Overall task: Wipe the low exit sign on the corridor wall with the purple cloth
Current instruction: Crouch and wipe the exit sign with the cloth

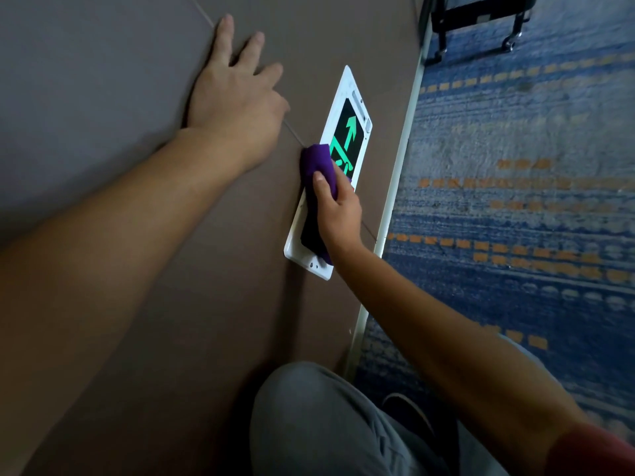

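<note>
The low exit sign [354, 97] is a white-framed panel with a black face and a lit green arrow, fixed to the brown wall just above the skirting. My right hand [338, 209] presses the purple cloth [318, 161] flat against the middle of the sign, thumb on top of the cloth. The cloth covers part of the green figure and hangs down over the sign's near half. My left hand [237, 94] rests flat on the wall beside the sign's far end, fingers spread, holding nothing.
The brown wall [137, 80] has thin panel seams. A pale skirting strip [395, 187] runs along its foot. Blue and orange patterned carpet [515, 218] lies to the right. A black wheeled trolley base [481, 18] stands at the top. My grey-trousered knee [309, 424] is near the wall.
</note>
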Tool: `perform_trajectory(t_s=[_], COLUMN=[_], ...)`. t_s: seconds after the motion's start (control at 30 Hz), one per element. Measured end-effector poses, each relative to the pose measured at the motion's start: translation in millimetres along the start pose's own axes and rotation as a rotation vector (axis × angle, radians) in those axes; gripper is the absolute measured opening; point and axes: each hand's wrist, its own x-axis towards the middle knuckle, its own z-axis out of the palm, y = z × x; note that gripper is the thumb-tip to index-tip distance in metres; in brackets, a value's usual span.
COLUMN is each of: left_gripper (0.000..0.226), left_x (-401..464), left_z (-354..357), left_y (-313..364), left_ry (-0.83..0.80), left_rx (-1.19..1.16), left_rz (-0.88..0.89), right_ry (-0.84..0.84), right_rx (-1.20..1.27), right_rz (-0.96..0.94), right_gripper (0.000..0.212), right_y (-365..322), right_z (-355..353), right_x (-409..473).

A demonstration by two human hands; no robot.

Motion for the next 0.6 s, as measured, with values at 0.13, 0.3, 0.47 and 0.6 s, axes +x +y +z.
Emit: perform_trajectory(t_s=[0.13, 0.3, 0.47, 0.6], left_gripper=[0.038, 0.041, 0.048, 0.047], left_x=[0, 1, 3, 2], left_z=[0, 4, 7, 9], left_y=[1, 7, 22, 30], left_ry=[0.027, 0.037, 0.013, -0.001], left_rx=[-0.009, -0.006, -0.072, -0.086], left_rz=[0.013, -0.008, -0.001, -0.011], right_ry=[-0.038, -0.104, -0.12, -0.117], right_rx=[0.011, -0.078, -0.115, -0.133], right_rz=[-0.003, -0.104, -0.135, -0.187], right_gripper=[0.043, 0.05, 0.048, 0.047], right_y=[7, 21, 31, 27], right_z=[-4, -9, -11, -10], right_x=[-26, -65, -63, -38])
